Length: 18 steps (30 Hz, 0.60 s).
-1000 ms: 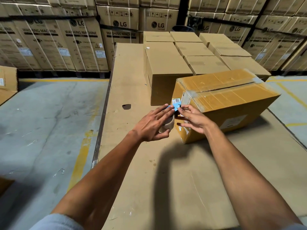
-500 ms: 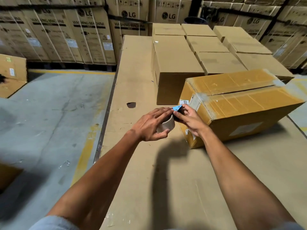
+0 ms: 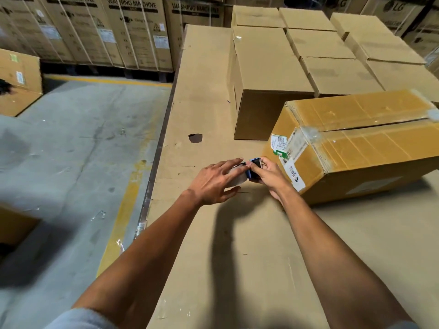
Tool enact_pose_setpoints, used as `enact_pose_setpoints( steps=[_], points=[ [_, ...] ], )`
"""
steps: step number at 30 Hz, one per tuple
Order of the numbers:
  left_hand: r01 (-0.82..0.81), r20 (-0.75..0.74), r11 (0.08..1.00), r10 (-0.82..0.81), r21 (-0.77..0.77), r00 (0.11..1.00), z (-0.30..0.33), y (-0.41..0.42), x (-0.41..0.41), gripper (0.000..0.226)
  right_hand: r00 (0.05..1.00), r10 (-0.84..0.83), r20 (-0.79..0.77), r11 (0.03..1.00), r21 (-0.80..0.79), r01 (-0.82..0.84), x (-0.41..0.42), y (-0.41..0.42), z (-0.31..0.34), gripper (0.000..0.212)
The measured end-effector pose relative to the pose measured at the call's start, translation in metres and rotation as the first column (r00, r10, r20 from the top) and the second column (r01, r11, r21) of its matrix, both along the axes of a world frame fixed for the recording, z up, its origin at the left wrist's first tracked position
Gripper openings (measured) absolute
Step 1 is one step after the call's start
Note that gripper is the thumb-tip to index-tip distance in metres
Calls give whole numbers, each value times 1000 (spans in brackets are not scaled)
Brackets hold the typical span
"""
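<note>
My left hand (image 3: pixel 215 181) holds a roll of clear packing tape (image 3: pixel 236 178) from above, its fingers spread over the roll. My right hand (image 3: pixel 267 175) pinches a small blue object (image 3: pixel 254 161) at the roll's right side; what it is I cannot tell. Both hands hover just above the cardboard-covered table (image 3: pixel 213 257), in front of the near corner of a tape-wrapped cardboard box (image 3: pixel 361 143). That box lies on the table with labels on its left end and a seam along its top.
Plain cardboard boxes (image 3: pixel 268 74) stand in rows behind the taped box. A small hole (image 3: pixel 195 138) shows in the table's cardboard. The table's left edge drops to a concrete floor (image 3: pixel 71 162) with a yellow line. Large washing-machine cartons (image 3: pixel 133 32) line the back.
Both hands have drawn back with the tape roll from the box's top corner toward me and lower. The view has shifted, so the box now sits further right.
</note>
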State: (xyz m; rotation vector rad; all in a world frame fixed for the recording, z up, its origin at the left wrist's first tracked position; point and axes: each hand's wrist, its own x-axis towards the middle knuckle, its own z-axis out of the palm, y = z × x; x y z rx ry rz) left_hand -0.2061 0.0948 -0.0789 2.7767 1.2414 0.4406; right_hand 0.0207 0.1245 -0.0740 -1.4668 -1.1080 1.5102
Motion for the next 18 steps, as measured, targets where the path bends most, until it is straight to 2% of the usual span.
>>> enact_pose_setpoints(
  steps=[3, 7, 10, 12, 18],
  points=[
    [-8, -21, 997, 6, -75, 1000, -13, 3, -10, 80, 1000, 5, 0, 998, -60, -5, -7, -2, -14, 45],
    [-22, -26, 988, 18, -151, 1000, -31, 7, -22, 81, 1000, 14, -15, 991, -131, -16, -16, -1, -39, 33],
    [-15, -25, 984, 10, -179, 1000, -44, 14, -28, 74, 1000, -1, -27, 983, -186, -4, -23, 5, -57, 41],
    [-19, -38, 981, 12, -195, 999, -53, 20, -31, 79, 1000, 3, -9, 979, -204, -4, -27, 9, -66, 45],
    [-47, -70, 970, 31, -237, 997, -71, 39, -31, 73, 997, 14, 78, 973, -231, 5, -29, 24, -94, 40]
  ],
)
